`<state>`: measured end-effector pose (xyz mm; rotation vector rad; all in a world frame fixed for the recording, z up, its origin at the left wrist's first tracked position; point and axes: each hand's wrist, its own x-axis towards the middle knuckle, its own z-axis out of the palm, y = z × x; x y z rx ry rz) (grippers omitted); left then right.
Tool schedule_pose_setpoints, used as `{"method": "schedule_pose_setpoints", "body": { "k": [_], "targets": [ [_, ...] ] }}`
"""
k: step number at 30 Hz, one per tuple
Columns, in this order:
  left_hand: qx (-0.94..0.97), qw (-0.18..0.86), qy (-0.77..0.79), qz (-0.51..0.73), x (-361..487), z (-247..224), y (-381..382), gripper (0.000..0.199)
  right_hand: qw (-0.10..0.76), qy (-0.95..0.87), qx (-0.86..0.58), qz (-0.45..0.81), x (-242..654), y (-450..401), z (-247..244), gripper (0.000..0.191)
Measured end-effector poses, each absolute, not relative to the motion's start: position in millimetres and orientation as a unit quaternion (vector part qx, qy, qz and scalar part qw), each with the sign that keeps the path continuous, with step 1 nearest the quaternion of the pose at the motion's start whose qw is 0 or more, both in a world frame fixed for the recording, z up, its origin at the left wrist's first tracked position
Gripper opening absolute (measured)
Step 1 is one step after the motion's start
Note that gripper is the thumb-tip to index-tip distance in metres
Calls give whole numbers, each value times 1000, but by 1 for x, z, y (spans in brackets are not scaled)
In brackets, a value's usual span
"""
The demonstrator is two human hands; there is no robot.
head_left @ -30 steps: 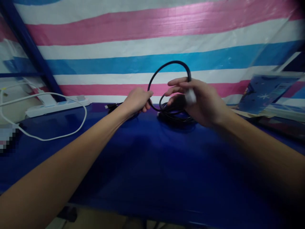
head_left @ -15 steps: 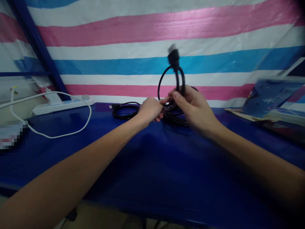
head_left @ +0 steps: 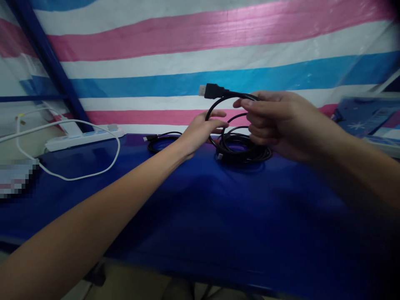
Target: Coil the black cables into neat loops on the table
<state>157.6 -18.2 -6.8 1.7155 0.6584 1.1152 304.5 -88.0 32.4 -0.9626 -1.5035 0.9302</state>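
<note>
A black HDMI cable point(head_left: 231, 95) is pinched between the thumb and fingers of my right hand point(head_left: 278, 118). Its plug, with a pale metal end, points left above the blue table. A loop of the cable hangs down between my hands. My left hand point(head_left: 206, 127) is beside that loop with its fingers stretched out and apart; whether it touches the cable I cannot tell. Under my right hand lies a coil of black cable point(head_left: 246, 156), partly covered by it. Behind my left forearm rests another coiled black cable point(head_left: 153, 146), its plug facing left.
On the blue table point(head_left: 187, 216), a white power strip point(head_left: 84, 139) stands at the back left with a white cord point(head_left: 78, 178) looping forward. A blurred-out object point(head_left: 15, 177) is at the left edge. A blue snowflake-patterned package point(head_left: 359, 118) stands at the right. Striped sheeting hangs behind.
My right hand has moved up and right, and the plug has swung from pointing up to pointing left. My left hand's fingers have spread apart and come up off the cable.
</note>
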Motion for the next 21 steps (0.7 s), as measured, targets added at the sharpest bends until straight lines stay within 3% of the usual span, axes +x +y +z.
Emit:
{"method": "schedule_pose_setpoints", "body": {
  "k": [1, 2, 5, 7, 9, 12, 18, 21],
  "targets": [
    [682, 491, 274, 468, 159, -8, -19, 25, 548, -623, -416, 372, 303, -87, 32, 10],
    [659, 505, 282, 481, 160, -8, -19, 20, 564, -613, -429, 349, 303, -86, 30, 16],
    [627, 544, 284, 481, 161, -10, -18, 19, 603, -586, -473, 262, 308, -75, 24, 52],
    [653, 543, 276, 451, 162, -10, -19, 22, 596, -582, -517, 198, 317, -66, 20, 61],
    [683, 526, 255, 438, 163, -9, -22, 23, 552, -595, -569, 132, 325, -59, 17, 50],
    [681, 538, 203, 453, 164, -6, -29, 16, 477, -619, -621, 62, 330, -57, 18, 18],
    [648, 529, 237, 494, 159, 6, -35, 21, 389, -659, -627, -148, 321, -69, 28, 42],
    [638, 514, 261, 511, 156, 11, -34, 26, 440, -673, -594, -5, 313, -72, 26, 40]
  ]
}}
